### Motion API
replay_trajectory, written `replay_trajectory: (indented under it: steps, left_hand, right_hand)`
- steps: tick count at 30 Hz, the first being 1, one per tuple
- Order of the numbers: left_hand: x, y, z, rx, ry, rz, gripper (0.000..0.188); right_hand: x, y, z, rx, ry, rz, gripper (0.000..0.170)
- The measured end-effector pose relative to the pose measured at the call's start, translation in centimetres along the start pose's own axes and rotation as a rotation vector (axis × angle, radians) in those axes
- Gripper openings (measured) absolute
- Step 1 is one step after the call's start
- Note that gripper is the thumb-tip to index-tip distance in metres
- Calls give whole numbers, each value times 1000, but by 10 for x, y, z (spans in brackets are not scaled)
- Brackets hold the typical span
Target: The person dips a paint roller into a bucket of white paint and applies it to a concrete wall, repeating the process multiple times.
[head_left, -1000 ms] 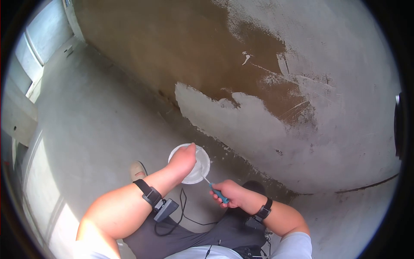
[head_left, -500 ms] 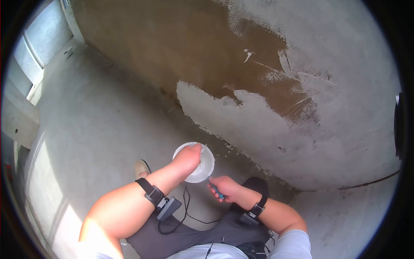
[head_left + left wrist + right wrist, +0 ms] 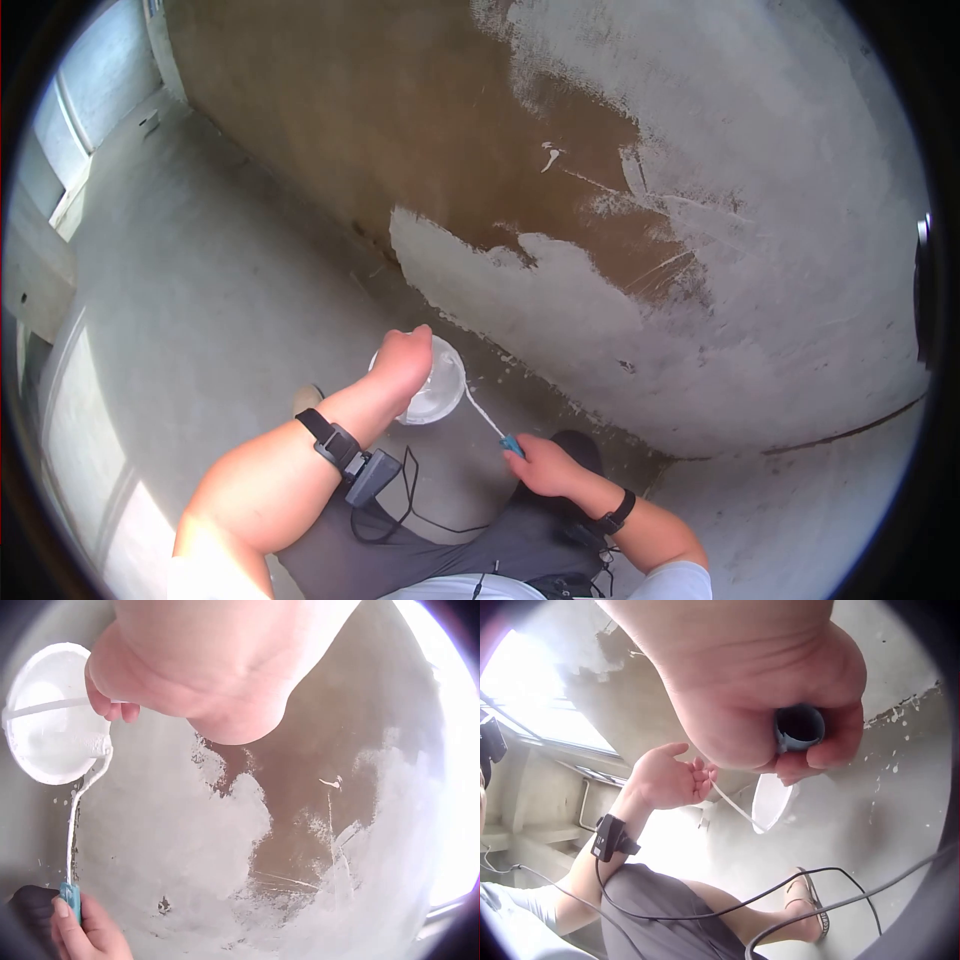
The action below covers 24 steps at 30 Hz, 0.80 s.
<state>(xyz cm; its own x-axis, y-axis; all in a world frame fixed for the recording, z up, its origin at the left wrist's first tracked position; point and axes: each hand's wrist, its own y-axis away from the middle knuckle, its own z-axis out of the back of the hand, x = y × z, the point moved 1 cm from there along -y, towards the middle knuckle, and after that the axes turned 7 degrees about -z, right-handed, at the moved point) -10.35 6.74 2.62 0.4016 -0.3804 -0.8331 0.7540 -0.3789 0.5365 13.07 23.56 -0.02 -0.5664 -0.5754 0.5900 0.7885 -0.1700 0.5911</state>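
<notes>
In the head view my left hand point(image 3: 404, 364) holds up a white bucket point(image 3: 452, 392) by its strap. The left wrist view shows that strap point(image 3: 52, 706) crossing the bucket's mouth and, within the rim, a white-coated roller head point(image 3: 88, 745). From the head a white-smeared rod point(image 3: 73, 825) bends to a blue handle point(image 3: 70, 898), gripped by my right hand point(image 3: 546, 467). The right wrist view has the hollow end of the handle point(image 3: 800, 726) sticking out of my curled right hand point(image 3: 780, 690), and the fingers of my left hand point(image 3: 667, 778) curled round the strap point(image 3: 733, 802).
A brown wall point(image 3: 330, 110) partly coated in pale grey point(image 3: 780, 190) rises ahead. White spatters lie on the floor point(image 3: 230, 250) along its foot. Black cables point(image 3: 727, 906) loop by the knees, and a sandalled foot point(image 3: 804, 915) stands below the bucket.
The bucket and my left hand have shifted slightly left. My right hand has moved right and down, away from the bucket, and more of the roller's white rod shows.
</notes>
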Motion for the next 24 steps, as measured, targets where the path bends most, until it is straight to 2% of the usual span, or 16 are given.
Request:
replay_trajectory:
  steps: [1,5,7,10,16,19,22,24]
  left_hand:
    - [0,-2,1,-42,39,19,57]
    - [2,-9,-1,-114,85,34,56]
    - [5,-16,-3,-190,70,23,55]
    - [2,-19,-3,-159,85,0,55]
    - [-6,-9,-5,-231,67,-14,57]
    - [-19,6,-1,-145,155,65,67]
    - [-20,9,-2,-156,159,65,68]
    - [-12,5,-4,-168,132,46,64]
  right_hand:
    - [2,6,5,-92,72,45,29]
    - [16,25,38,-159,58,24,30]
    - [23,31,55,-294,47,36,33]
    - [27,34,83,-378,36,23,32]
    - [24,30,116,-453,61,21,32]
    - [25,26,119,-491,103,3,31]
    - [24,16,118,-543,175,34,30]
    - [28,8,113,-449,-79,-110,28]
